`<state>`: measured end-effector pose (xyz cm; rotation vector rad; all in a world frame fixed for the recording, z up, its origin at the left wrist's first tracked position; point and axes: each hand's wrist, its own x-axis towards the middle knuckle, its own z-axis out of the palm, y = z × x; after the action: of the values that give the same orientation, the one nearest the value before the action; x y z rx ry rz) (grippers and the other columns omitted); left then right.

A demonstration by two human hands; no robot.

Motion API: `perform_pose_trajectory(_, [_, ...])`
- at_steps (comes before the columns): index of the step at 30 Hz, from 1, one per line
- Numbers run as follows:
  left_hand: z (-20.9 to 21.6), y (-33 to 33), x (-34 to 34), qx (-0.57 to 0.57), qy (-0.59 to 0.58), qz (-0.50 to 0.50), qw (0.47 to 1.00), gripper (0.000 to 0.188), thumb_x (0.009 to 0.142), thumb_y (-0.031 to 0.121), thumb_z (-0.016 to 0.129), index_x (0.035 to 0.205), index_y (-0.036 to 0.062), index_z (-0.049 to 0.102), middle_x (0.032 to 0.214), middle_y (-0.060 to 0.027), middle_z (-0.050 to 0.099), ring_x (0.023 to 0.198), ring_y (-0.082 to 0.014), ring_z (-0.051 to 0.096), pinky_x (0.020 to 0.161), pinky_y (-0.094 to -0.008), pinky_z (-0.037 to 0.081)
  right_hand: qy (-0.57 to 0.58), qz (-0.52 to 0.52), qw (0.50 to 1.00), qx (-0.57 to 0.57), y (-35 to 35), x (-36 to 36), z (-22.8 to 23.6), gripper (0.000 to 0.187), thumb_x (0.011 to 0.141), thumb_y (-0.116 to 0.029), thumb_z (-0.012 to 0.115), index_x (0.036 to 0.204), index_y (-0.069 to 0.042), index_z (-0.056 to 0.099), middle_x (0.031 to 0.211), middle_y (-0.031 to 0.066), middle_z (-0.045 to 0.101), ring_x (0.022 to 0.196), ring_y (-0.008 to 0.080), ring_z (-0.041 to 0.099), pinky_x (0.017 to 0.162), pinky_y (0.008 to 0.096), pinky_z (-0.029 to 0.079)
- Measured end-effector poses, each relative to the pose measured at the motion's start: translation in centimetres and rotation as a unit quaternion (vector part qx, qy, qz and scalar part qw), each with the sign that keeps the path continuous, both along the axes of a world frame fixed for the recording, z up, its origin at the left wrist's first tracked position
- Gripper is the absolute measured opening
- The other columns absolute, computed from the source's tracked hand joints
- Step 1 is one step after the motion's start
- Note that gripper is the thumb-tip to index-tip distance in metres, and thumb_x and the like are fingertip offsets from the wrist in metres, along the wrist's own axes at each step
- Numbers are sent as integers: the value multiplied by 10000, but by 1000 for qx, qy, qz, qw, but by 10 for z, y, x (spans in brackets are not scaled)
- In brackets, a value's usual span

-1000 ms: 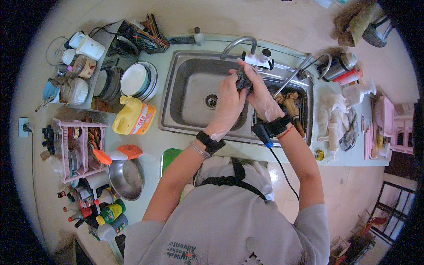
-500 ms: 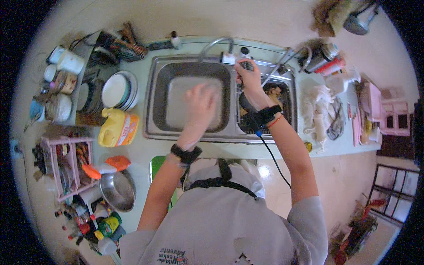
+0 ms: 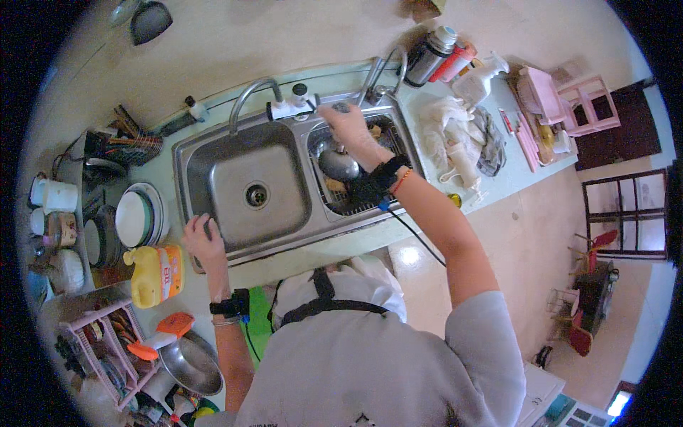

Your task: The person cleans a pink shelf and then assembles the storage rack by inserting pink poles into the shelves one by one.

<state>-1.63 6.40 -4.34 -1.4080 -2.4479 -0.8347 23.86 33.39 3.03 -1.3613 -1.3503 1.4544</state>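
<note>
My left hand (image 3: 204,243) is at the front left corner of the double steel sink (image 3: 242,248). Its fingers curl around something small and dark that I cannot make out. Over the back of the right basin, beside the white tap fitting (image 3: 286,109), my right hand (image 3: 353,135) is closed. Something dark grey shows at its fingers, too small to name. Below that hand a rounded metal piece (image 3: 339,165) lies in the right basin, among brownish bits on a rack. The left basin (image 3: 235,167) shows its bare floor and drain (image 3: 257,194).
A yellow jug (image 3: 153,277), stacked plates (image 3: 135,219), a steel bowl (image 3: 191,364) and an orange-and-white spray head (image 3: 162,337) stand on the left. Crumpled white plastic (image 3: 452,135), a flask (image 3: 430,57) and a white spray bottle (image 3: 480,82) sit on the right. Cables trail from both wrists.
My left hand has moved from above the left basin to the sink's front left corner. My right hand stays beside the tap. The whole view has turned and shifted.
</note>
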Motion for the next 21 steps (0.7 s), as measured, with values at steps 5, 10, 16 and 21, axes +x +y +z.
perform_pose_trajectory(5, [2, 8, 8, -28, -8, 2, 1000, 223, 790, 189, 574, 992, 102, 611, 1086, -124, 528, 1002, -311, 467, 867, -414, 343, -11, -4, 1000, 16, 3, 4, -2, 248, 715, -200, 610, 774, 39, 586, 619, 61, 566, 523, 147, 491, 471, 308, 386])
perform_pose_trajectory(10, [-2, 5, 6, -27, -29, -4, 999, 228, 799, 187, 568, 1005, 99, 606, 1118, -114, 516, 1021, -305, 446, 893, -416, 326, -49, 54, 980, 184, 12, 9, -23, 184, 721, -166, 600, 716, 16, 572, 581, 26, 531, 493, 129, 450, 463, 295, 362])
perform_pose_trajectory(16, [0, 1, 8, 29, -61, -15, 998, 191, 841, 208, 542, 957, 66, 592, 979, -143, 549, 902, -318, 501, 794, -406, 384, -9, 3, 1000, 14, 3, 0, -1, 199, 724, -165, 596, 715, 33, 573, 610, 36, 559, 524, 136, 480, 481, 298, 379])
perform_pose_trajectory(21, [1, -1, 9, 22, -147, -18, 989, 237, 898, 243, 480, 861, 15, 536, 785, -206, 537, 721, -371, 511, 656, -405, 409, -42, 30, 988, 145, 7, 1, -27, 201, 726, -170, 601, 722, 29, 575, 613, 37, 565, 531, 147, 489, 497, 299, 385])
